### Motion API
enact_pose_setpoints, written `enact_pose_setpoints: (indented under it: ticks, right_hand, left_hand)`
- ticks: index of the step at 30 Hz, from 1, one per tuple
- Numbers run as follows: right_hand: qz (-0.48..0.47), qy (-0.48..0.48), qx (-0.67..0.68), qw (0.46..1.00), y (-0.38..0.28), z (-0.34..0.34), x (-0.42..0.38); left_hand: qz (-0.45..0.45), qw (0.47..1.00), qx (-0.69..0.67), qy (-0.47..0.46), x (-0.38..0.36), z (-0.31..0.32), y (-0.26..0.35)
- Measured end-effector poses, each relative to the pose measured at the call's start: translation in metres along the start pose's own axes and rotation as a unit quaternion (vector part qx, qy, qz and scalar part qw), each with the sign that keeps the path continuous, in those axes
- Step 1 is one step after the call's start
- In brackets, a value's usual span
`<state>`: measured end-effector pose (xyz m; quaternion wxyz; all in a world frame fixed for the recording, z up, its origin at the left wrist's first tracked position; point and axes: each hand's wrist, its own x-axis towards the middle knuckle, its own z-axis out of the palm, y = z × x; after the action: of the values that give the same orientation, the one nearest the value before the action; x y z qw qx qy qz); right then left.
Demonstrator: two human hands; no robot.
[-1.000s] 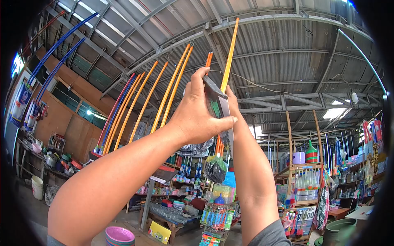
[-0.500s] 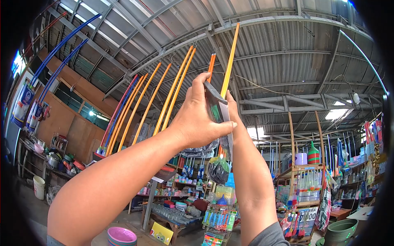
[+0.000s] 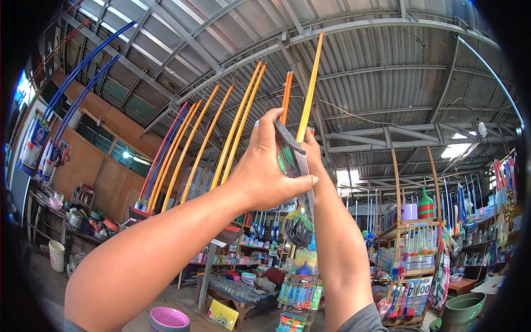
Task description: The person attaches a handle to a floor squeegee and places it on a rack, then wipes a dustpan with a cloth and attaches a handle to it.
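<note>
My left hand [image 3: 268, 166] is raised in front of me, fingers and thumb wrapped round a flat dark-edged piece in clear plastic [image 3: 297, 150], with some green showing inside. Just behind it my right hand [image 3: 313, 152] reaches up, partly hidden, its fingers closed at the lower part of a yellow pole [image 3: 311, 88]. The pole slants up to the metal roof beam [image 3: 354, 27]. Below the hands hangs a black and green bundle in clear plastic [image 3: 298, 228]. Whether the flat piece and the pole are joined is hidden by my hands.
More yellow poles [image 3: 239, 127] hang in a row to the left, with blue poles [image 3: 88, 50] farther off. A wooden rack [image 3: 415, 224] with brushes stands to the right. Below are a low table [image 3: 238, 299], a pink tub [image 3: 169, 318] and green pots [image 3: 463, 310].
The view has shifted slightly, so the background sits a little differently. My right hand's fingers show a bit more beside the pole; my left hand keeps its hold.
</note>
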<state>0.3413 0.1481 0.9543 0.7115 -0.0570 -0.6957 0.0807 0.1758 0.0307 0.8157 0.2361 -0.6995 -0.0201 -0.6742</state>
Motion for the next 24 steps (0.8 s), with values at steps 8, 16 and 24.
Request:
enact_pose_setpoints:
  ticks: [8,16,24]
  right_hand:
    - [0.002,-0.027,0.064,0.998,0.016,-0.008,0.006]
    - [0.007,0.016,-0.033,0.999,-0.015,0.006,-0.032]
    - [0.018,0.032,-0.023,0.999,-0.002,0.004,-0.059]
  left_hand:
    - [0.003,1.0,0.014,-0.005,-0.005,-0.003,0.004]
    - [-0.011,1.0,-0.007,-0.02,-0.012,-0.005,0.005]
    - [0.005,1.0,0.015,-0.007,-0.038,-0.002,0.005]
